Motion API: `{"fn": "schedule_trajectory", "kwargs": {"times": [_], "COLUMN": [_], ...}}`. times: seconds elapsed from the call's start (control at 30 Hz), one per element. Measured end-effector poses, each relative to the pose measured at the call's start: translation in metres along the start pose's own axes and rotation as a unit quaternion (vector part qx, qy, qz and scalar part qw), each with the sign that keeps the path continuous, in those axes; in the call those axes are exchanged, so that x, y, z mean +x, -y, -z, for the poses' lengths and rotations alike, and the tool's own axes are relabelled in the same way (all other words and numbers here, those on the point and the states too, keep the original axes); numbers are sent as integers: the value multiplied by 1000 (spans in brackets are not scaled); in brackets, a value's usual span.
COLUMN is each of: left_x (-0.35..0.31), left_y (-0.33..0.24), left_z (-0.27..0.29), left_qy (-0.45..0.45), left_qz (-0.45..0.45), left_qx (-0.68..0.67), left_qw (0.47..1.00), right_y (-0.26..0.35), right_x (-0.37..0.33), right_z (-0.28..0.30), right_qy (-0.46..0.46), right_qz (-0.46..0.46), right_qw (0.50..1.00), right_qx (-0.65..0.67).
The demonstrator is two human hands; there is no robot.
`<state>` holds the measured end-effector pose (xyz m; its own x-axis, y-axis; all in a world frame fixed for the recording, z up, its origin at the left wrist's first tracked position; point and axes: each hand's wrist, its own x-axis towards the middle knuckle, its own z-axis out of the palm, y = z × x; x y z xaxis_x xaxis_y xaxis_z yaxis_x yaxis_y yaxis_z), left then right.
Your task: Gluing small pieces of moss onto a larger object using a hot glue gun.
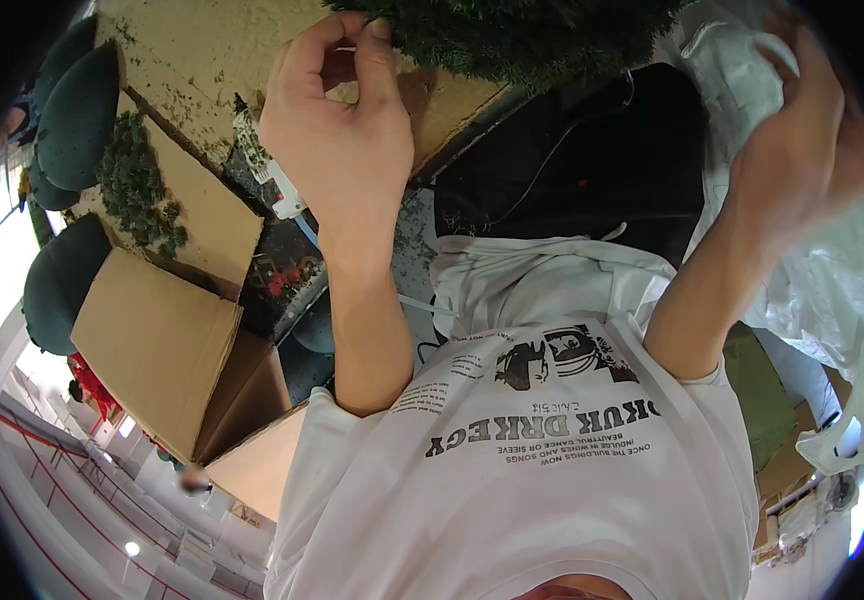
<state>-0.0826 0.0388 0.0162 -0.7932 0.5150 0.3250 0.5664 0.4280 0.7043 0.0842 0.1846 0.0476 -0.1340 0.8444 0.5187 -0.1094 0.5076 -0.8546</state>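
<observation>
A dense, dark green bushy mass of needle-like foliage (542, 40) fills the top middle, cut off by the upper edge. At its left edge is my left hand (342, 110), thumb and forefinger pinched together on the fringe of the greenery; exactly what lies between the fingertips is too small to make out. My right hand (792, 150) is raised at the upper right, smeared by motion, in front of a crumpled translucent white plastic bag (732, 75). Whether its fingers hold anything is unclear.
An opened cardboard box (157, 350) stands at left, with loose green sprigs (137, 185) above it. Dark rounded green shapes (77, 120) line the far left. Scraps litter a tan board (182, 60). A white tool-like object (287, 190) with a blue cord sits beside my left wrist.
</observation>
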Motion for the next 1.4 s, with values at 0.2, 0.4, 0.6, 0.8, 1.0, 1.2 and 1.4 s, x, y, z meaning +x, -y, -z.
{"fn": "schedule_trajectory", "kwargs": {"times": [0.2,0.4,0.6,0.8,1.0,1.2,1.4], "left_x": [-2,-2,-1,0,5,15,16], "left_y": [-3,-2,-4,-4,5,8,11], "left_z": [-3,-9,-11,1,21,21,21], "left_qy": [-5,-32,-30,3,91,100,98], "left_qz": [-32,-44,-54,-47,0,-8,-13], "left_qx": [-4,-19,-8,-41,-116,-111,-159], "left_qw": [999,998,998,998,989,989,982], "right_y": [-86,-115,-105,-83,21,34,25], "right_x": [4,36,1,-3,-62,-49,-48], "right_z": [-17,-16,-14,-8,-29,-83,-97], "right_qy": [28,-155,62,19,103,339,305], "right_qz": [-111,-383,-58,-109,-179,-223,-231], "right_qw": [992,858,996,994,975,884,880], "right_qx": [-46,304,-37,16,-81,-232,-282]}}
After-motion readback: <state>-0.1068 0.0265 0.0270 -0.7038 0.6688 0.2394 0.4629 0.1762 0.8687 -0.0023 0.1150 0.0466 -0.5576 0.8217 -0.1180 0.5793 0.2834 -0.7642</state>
